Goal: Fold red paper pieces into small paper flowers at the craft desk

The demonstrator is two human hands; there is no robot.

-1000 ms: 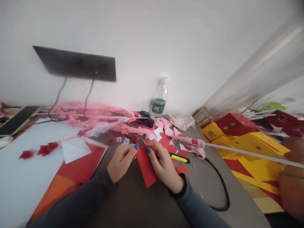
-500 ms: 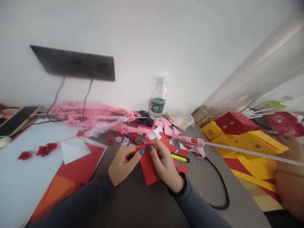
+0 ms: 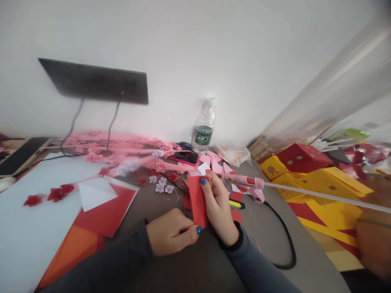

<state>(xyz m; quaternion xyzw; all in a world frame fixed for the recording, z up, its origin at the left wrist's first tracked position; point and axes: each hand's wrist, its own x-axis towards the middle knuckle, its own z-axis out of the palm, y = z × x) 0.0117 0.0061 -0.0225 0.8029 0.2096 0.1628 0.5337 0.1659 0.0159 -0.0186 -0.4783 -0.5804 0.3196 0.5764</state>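
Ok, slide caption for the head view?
Right grip holding red paper, left grip at its lower end, pink glue gun nearby.

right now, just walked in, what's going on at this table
A person is handling a piece of red paper. The right hand grips its side near the top, while the left hand is at its lower end; whether that one pinches it is hard to tell. Beyond the hands lie small pale paper flowers and, to the right, a pink glue gun. A bottle stands by the wall.
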